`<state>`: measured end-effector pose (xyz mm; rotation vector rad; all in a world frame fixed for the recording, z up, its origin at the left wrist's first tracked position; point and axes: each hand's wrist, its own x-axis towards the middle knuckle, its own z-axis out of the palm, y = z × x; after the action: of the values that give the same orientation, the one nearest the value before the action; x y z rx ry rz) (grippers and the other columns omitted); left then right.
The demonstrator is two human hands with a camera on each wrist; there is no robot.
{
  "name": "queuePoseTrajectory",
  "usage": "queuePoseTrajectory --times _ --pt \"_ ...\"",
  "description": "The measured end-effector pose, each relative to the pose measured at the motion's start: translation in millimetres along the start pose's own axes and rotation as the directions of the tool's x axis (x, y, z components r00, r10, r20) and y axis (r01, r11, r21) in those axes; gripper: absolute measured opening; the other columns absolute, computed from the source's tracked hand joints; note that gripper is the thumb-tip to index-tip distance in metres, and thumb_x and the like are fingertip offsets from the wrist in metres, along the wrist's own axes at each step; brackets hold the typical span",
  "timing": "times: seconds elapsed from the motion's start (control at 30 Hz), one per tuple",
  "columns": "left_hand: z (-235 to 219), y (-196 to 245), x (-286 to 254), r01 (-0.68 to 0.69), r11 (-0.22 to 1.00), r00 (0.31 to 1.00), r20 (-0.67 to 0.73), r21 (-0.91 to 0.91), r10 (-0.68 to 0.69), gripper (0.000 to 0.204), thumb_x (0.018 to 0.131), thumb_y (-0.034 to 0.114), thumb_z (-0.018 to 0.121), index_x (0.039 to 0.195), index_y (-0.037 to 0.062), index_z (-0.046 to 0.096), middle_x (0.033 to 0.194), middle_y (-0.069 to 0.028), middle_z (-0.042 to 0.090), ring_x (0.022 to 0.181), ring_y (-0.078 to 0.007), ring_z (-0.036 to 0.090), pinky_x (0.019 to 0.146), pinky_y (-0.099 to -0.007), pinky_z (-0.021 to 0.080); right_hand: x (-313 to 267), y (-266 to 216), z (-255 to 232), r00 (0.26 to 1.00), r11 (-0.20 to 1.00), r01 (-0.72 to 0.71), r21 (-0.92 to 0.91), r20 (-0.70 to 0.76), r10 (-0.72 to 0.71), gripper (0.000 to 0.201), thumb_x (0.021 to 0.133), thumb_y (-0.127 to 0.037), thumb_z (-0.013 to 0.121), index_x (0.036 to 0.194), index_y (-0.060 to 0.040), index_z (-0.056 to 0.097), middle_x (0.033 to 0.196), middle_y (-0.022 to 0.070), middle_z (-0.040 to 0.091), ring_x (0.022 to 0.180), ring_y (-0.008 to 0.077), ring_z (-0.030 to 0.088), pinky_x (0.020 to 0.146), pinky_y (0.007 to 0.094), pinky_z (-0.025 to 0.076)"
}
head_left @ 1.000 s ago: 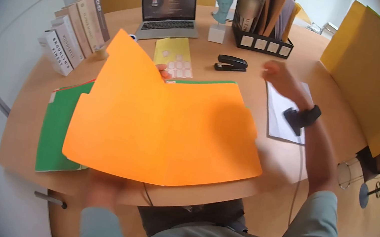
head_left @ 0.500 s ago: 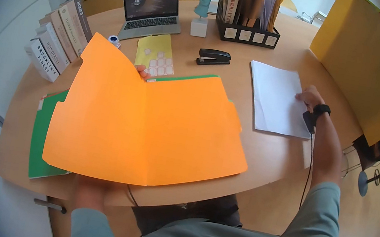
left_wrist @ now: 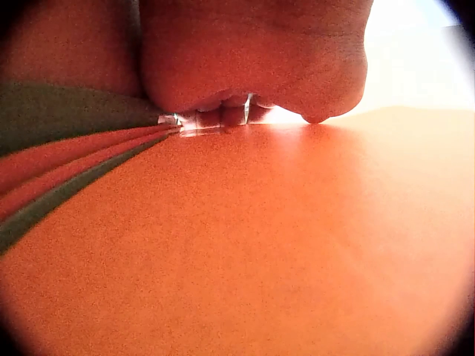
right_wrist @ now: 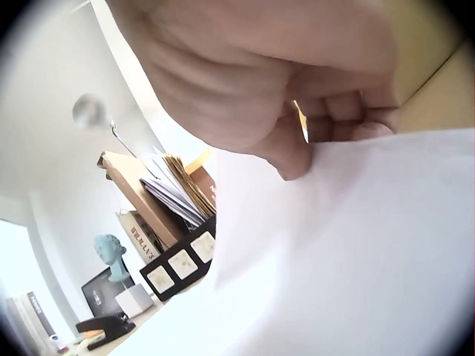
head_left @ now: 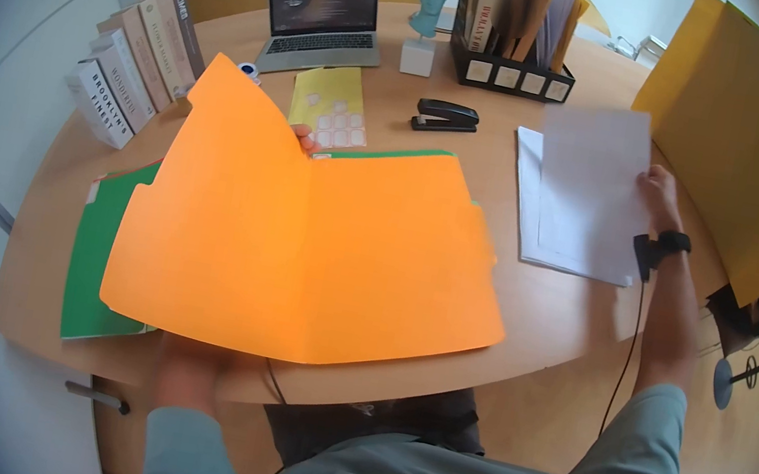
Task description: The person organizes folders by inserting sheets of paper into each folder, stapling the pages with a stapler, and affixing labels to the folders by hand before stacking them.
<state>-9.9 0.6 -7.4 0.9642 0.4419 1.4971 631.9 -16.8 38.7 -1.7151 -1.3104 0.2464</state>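
An orange folder is spread open near the front of the desk, over green folders. My left forearm passes beneath it, and fingertips of my left hand show at the top of its fold. In the left wrist view the left hand curls its fingers around the folder's edge, with green and red folder layers beside them. At the right, my right hand pinches the right edge of a white sheet between thumb and fingers. The sheet is raised over a stack of white paper.
A black stapler and a yellow sticker sheet lie behind the folder. A laptop, bust and black file organizer stand at the back. Books stand left; a large yellow folder stands right.
My right hand went to the paper stack, took hold of a sheet at its right side and lifted it. My left hand and the orange folder stay nearly in place.
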Motion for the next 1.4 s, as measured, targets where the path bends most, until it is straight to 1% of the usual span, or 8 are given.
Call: queuePoseTrajectory --times 0.13,0.33,0.4,0.53,0.67,0.97,1.17,1.4 --pt "-5 3 -7 -0.012 1.0 1.0 -0.006 0.008 0.012 0.029 0.1 0.025 0.047 0.107 0.0018 0.063 0.101 -0.0085 0.065 0.099 -0.0193 0.059 0.091 -0.0321 0.046 -27 -88 -13 0.998 0.967 0.052 0.25 0.007 -0.056 0.017 0.091 -0.014 0.058 0.094 0.0015 0.065 0.076 0.0006 0.058 0.065 0.0108 0.051 0.06 0.0279 0.043" --pt "-2 11 -8 -0.011 1.0 1.0 -0.011 0.013 0.011 0.028 0.1 0.025 0.048 0.107 0.0019 0.063 0.1 -0.0083 0.065 0.098 -0.0192 0.059 0.09 -0.032 0.046 -73 -155 49 0.956 0.949 0.107 0.297 0.231 -0.181 0.017 0.092 -0.016 0.06 0.096 -0.0002 0.065 0.074 -0.002 0.055 0.062 0.0076 0.047 0.057 0.0244 0.039" --pt "-4 13 -11 -0.013 1.0 1.0 -0.009 0.014 0.013 0.028 0.1 0.025 0.048 0.107 0.0019 0.063 0.1 -0.0083 0.065 0.098 -0.0191 0.059 0.09 -0.0319 0.046 -96 -165 84 0.905 0.939 0.045 0.34 0.384 -0.182 0.018 0.092 -0.016 0.061 0.096 0.0009 0.065 0.073 -0.0015 0.056 0.061 0.0073 0.048 0.054 0.0242 0.039" --pt "-11 17 -23 -0.018 1.0 1.0 -0.015 0.024 0.018 0.028 0.1 0.025 0.048 0.107 0.002 0.063 0.1 -0.0082 0.064 0.097 -0.019 0.059 0.089 -0.0318 0.046 -149 -190 145 0.862 0.981 0.039 0.189 0.49 -0.128 0.017 0.091 -0.011 0.061 0.096 0.004 0.065 0.074 0.0024 0.061 0.063 0.0089 0.053 0.054 0.0257 0.042" --pt "-14 19 -25 -0.02 0.999 1.0 -0.02 0.034 0.02 0.028 0.1 0.024 0.048 0.106 0.002 0.063 0.099 -0.0081 0.064 0.096 -0.0189 0.059 0.088 -0.0317 0.046 -170 -188 177 0.81 0.971 -0.028 0.238 0.575 -0.118 0.018 0.09 -0.009 0.059 0.094 0.0086 0.064 0.075 0.0057 0.063 0.065 0.0119 0.056 0.055 0.0274 0.046" --pt "-17 17 -18 -0.015 0.999 1.0 -0.013 0.049 0.016 0.027 0.1 0.024 0.048 0.106 0.0021 0.063 0.098 -0.0079 0.064 0.095 -0.0187 0.059 0.087 -0.0315 0.047 -173 -212 159 0.66 0.995 -0.075 0.069 0.751 -0.002 0.022 0.091 -0.014 0.059 0.097 0.007 0.062 0.073 0.0105 0.064 0.054 0.0149 0.059 0.046 0.0274 0.044" --pt "-15 14 -20 -0.003 0.998 1.0 -0.012 0.067 0.004 0.027 0.1 0.024 0.048 0.105 0.0022 0.063 0.098 -0.0078 0.064 0.094 -0.0185 0.059 0.086 -0.0313 0.047 -177 -217 157 0.644 0.995 -0.062 0.076 0.765 -0.019 0.026 0.093 -0.019 0.059 0.099 0.0066 0.06 0.072 0.0094 0.063 0.052 0.0131 0.059 0.041 0.0248 0.04" --pt "-14 14 -19 -0.015 0.996 1.0 -0.017 0.086 0.016 0.027 0.1 0.024 0.048 0.105 0.0022 0.063 0.097 -0.0076 0.063 0.093 -0.0184 0.059 0.085 -0.0311 0.047 -185 -231 151 0.641 0.999 -0.034 0.025 0.768 0.003 0.024 0.095 -0.016 0.059 0.095 0.0071 0.061 0.07 0.0084 0.063 0.051 0.0118 0.06 0.043 0.023 0.043"
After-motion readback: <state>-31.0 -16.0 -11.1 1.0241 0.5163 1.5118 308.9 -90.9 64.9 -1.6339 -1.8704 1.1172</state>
